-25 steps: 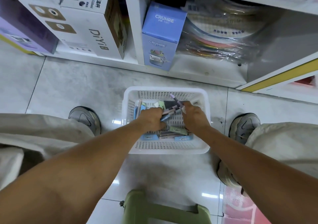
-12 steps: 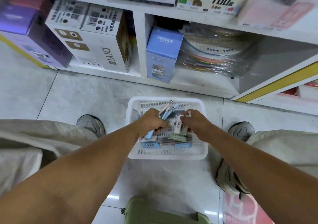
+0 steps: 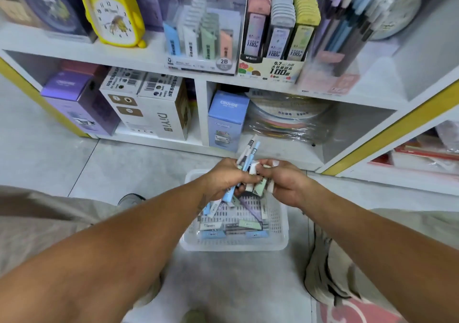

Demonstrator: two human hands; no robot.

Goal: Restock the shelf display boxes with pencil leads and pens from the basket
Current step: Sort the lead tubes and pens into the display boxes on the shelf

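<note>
Basket [image 3: 236,244] below perhaps half-full display boxes [image 3: 272,57]

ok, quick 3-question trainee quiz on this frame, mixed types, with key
1. True or false: the left hand grips a bunch of pens.
2. The white basket sits on: A) the shelf B) the floor C) a stool.
3. Fill in: the right hand holds small pencil lead ____.

Key: 1 true; 2 B; 3 cases
</note>
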